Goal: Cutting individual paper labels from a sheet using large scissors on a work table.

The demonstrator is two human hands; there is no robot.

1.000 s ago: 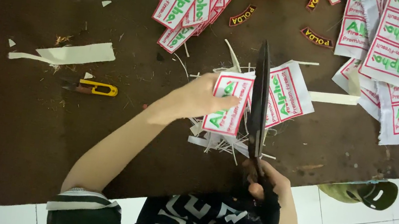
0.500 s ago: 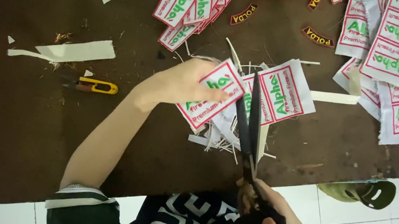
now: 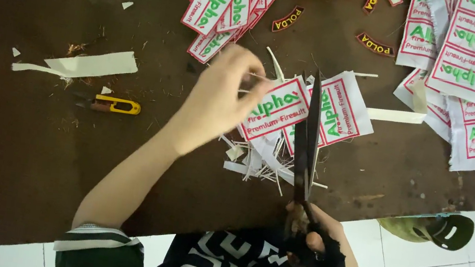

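Trimming a red-bordered white cloth patch (image 3: 275, 113) with long black scissors (image 3: 309, 144).
Left hand (image 3: 217, 102) pinching the patch's edge above the brown table (image 3: 25, 171) near its front edge; right hand (image 3: 319, 259) closed around the scissor handles, blades barely parted beside the patch.

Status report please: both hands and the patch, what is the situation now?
Left hand pinches the white patch by its edge. Right hand grips black scissors, blades at the patch. Offcut strips lie beneath.

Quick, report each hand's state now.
Left hand: pinching a white patch with red border.
Right hand: gripping black scissors, blades nearly closed.
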